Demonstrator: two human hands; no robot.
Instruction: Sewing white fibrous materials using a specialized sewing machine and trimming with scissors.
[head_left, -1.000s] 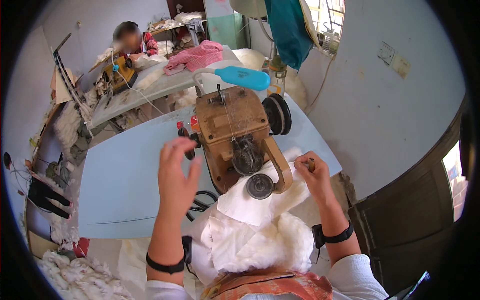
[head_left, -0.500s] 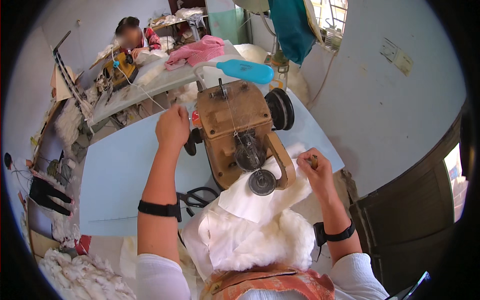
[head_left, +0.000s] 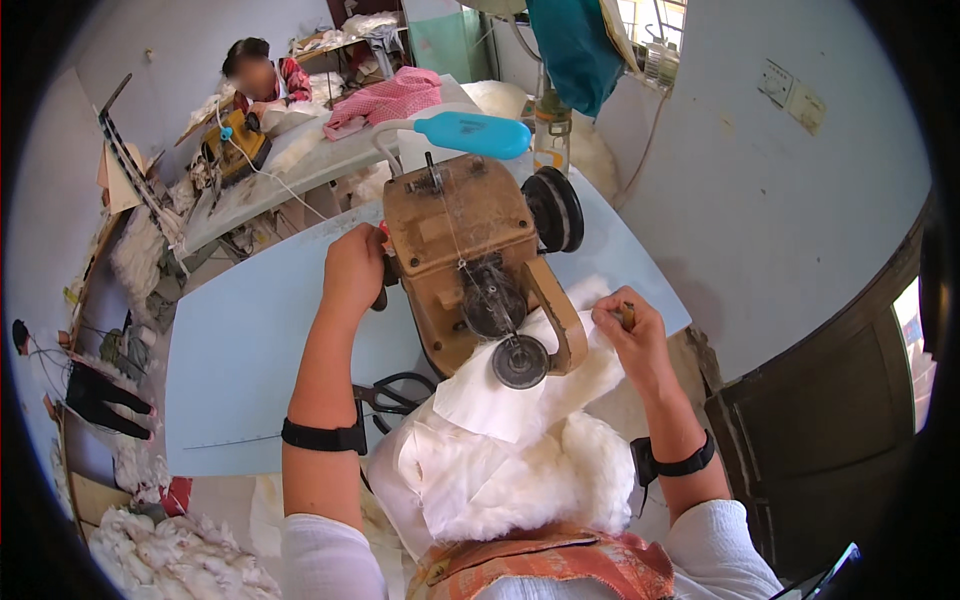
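Observation:
A brown fur sewing machine (head_left: 455,215) with dark round discs at its front stands before me. White fur fabric (head_left: 560,465), with a smooth pale backing, runs from its discs down to my lap. My left hand (head_left: 353,268) is closed in a loose fist against the machine's left side, next to a dark knob (head_left: 381,290). What its fingers grip, if anything, is hidden. At the right, my right hand (head_left: 636,332) is closed round a small tool with a brown end (head_left: 628,315). Its thumb and finger are at the fur's edge beside the machine's curved arm.
Black-handled scissors (head_left: 395,393) lie on the light blue table (head_left: 240,370) left of the fabric. A blue lamp (head_left: 473,134) hangs over the machine, and a black handwheel (head_left: 553,209) sits at its right. Another person (head_left: 270,90) works at the far table. White scraps (head_left: 170,555) are heaped lower left.
My left hand has moved right and slightly down, closer against the machine's side. My right hand stays almost in place, and the whole view has shifted slightly.

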